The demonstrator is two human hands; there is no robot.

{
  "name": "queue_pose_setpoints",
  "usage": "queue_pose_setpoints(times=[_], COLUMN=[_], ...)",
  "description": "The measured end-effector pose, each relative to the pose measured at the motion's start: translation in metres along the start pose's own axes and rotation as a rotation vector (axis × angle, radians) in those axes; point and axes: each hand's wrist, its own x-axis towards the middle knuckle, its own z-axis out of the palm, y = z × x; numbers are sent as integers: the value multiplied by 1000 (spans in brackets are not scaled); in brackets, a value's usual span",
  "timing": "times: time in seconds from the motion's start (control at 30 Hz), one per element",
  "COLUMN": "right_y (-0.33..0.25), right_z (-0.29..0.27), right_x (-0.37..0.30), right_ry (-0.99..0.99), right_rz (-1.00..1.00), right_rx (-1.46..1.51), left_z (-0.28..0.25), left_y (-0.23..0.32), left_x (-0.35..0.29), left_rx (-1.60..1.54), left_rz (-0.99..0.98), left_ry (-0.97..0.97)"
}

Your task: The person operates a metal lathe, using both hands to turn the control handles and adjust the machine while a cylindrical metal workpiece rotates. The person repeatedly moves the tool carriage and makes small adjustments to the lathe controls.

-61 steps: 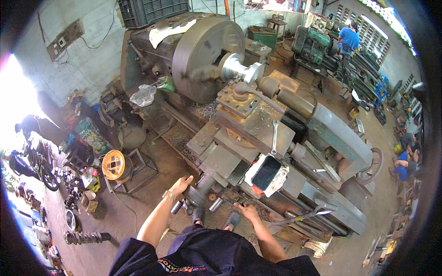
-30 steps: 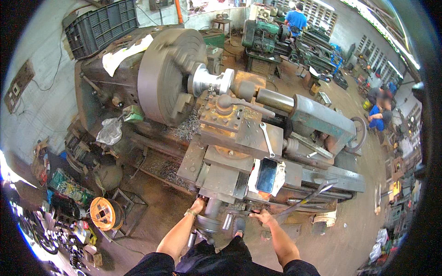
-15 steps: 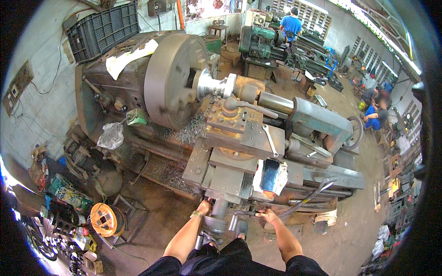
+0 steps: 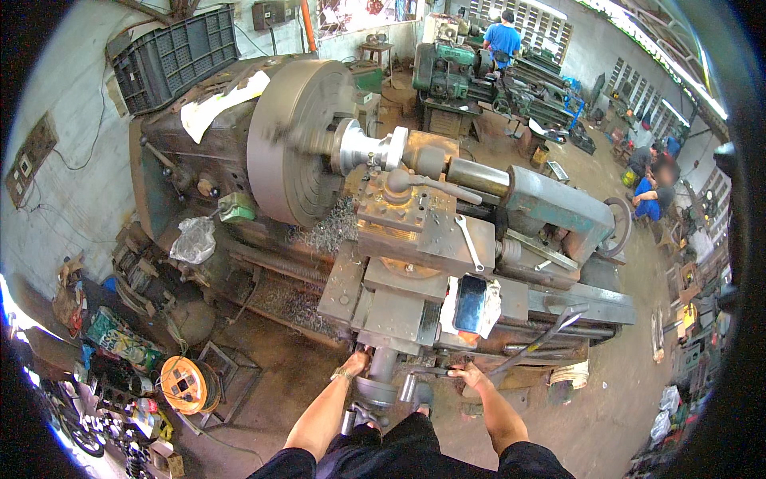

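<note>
1. Hands of the person met the front of a large lathe (image 4: pixel 415 263): the left hand (image 4: pixel 356 365) lay against the lower left edge of the carriage apron (image 4: pixel 391 315), just beside a round handwheel (image 4: pixel 375 391); whether its fingers gripped anything could not be told.
2. Right hand (image 4: pixel 465 374) was curled over a dark crank handle (image 4: pixel 431 370) that stuck out from the apron's lower right, fingers closed on it.
3. Handwheel hung below the apron, between the two forearms.
4. Above the apron sat the tool post (image 4: pixel 395 203) with its lever, close to a bright metal workpiece (image 4: pixel 367 150) held in the big grey chuck (image 4: pixel 291 144), which looked blurred at its face.
5. Phone (image 4: pixel 469 303) lay on a white cloth on the carriage, right of centre, and a spanner (image 4: pixel 469 243) rested on the slide above it.
6. Metal swarf (image 4: pixel 331 231) was heaped under the chuck.
7. Orange cable reel (image 4: pixel 183 385) stood on the floor to the left.
8. Person in blue (image 4: pixel 503 36) stood at distant machines; another (image 4: pixel 650 195) crouched at far right.
</note>
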Motion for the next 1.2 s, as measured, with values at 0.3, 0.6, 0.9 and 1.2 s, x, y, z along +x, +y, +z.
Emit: queue_pose_setpoints(times=[0.3, 0.6, 0.9, 1.2], right_y=[-12, 36, 43, -13], right_z=[-6, 6, 9, 2], right_x=[-1, 16, 16, 5], right_ry=[-29, -32, -23, -50], right_rz=[30, 92, 121, 382], right_rx=[77, 106, 131, -50], left_z=[40, 12, 3, 0], left_y=[-80, -18, -1, 9], left_x=[54, 17, 9, 8], left_rx=[-400, -142, -106, -88], left_rz=[266, -135, -155, -156], left_ry=[-133, 24, 26, 35])
